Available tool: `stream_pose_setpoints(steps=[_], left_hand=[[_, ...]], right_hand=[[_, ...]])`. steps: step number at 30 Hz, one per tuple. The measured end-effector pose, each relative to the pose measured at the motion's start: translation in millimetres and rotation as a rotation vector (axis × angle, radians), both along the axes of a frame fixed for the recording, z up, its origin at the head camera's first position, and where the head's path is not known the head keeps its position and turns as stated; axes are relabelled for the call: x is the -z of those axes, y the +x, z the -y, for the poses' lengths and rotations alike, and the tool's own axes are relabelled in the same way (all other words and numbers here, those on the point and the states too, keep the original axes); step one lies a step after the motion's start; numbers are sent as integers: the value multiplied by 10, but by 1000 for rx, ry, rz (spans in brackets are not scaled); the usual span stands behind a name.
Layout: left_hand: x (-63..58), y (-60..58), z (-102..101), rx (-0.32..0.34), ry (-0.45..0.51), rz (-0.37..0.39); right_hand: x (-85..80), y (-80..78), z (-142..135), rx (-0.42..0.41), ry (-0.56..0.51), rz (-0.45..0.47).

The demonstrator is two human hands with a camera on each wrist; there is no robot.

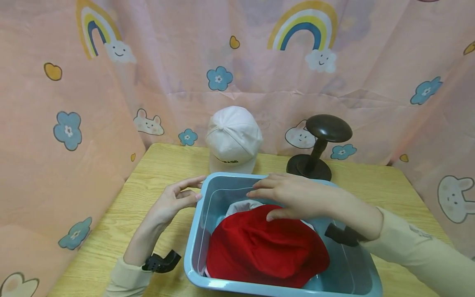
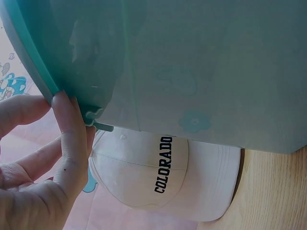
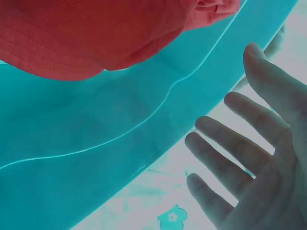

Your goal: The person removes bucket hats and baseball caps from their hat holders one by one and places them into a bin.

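Observation:
A light blue plastic basin [image 1: 190,247] stands at the front of the table. Inside it a red cap [image 1: 259,247] lies on top of something white [image 1: 243,206], mostly hidden beneath it. My left hand [image 1: 178,200] pinches the rim at the basin's far left corner, with thumb and fingers seen around the edge in the left wrist view. Above the basin's far side hovers my right hand [image 1: 293,196], its fingers spread and holding nothing. In the right wrist view those fingers are apart from the red cap [image 3: 96,33].
Behind the basin sits a white cap [image 1: 233,136] lettered COLORADO. A dark hat stand [image 1: 317,152] with a domed top and round base is at the back right. The wooden table [image 1: 178,159] meets a pink patterned curtain [image 1: 178,53] at the back and sides.

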State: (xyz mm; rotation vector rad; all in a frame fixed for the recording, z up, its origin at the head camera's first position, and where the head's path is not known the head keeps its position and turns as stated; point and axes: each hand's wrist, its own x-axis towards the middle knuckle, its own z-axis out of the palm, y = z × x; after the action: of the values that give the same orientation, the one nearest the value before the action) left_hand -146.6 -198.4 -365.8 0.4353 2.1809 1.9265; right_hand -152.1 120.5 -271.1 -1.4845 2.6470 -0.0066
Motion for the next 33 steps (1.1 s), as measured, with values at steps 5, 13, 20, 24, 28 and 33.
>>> stream_pose_setpoints(steps=[5, 13, 20, 24, 28, 33], left_hand=[[4, 6, 4, 0, -1, 4], [18, 9, 13, 0, -4, -2], [18, 6, 8, 1, 5, 2], [19, 6, 7, 3, 11, 5], [19, 6, 8, 3, 14, 6], [6, 3, 9, 6, 9, 0]], right_hand=[[-4, -34, 22, -20, -47, -46], [-64, -106, 71, -28, -123, -50], [-114, -171, 118, -34, -173, -69], [-136, -213, 146, -47, -201, -84], [-158, -262, 172, -59, -223, -93], [-197, -333, 222, -42, -234, -150]])
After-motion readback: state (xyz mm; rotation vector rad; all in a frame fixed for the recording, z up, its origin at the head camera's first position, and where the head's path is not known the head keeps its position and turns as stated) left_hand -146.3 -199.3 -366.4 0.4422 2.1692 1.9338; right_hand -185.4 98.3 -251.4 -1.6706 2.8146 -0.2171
